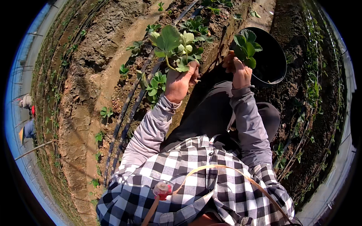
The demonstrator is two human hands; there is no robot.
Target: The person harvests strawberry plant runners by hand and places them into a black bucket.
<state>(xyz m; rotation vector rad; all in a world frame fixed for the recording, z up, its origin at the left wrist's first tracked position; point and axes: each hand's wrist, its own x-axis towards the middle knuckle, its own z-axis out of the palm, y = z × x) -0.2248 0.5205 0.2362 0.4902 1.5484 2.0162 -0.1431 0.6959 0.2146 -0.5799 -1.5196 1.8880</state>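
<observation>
My left hand (pixel 181 82) grips a bunch of strawberry seedlings (pixel 169 41) by the stems, the broad leaves fanning out beyond the fingers. Some of those leaves turn their pale undersides up. Over the near-left rim of a black bucket (pixel 273 53), my right hand (pixel 242 74) pinches a smaller strawberry plant (pixel 248 48) with dark green leaves. Its roots are hidden behind the fingers. The bucket's inside lies in deep shade, so its contents are hard to make out.
Two dark drip hoses (pixel 128 106) run along the soil bed, with young strawberry plants (pixel 156 84) beside them. A muddy furrow (pixel 97 113) lies to the left. Other planted rows (pixel 312 87) stretch away at right. Two people (pixel 27 128) are bent over at the far left.
</observation>
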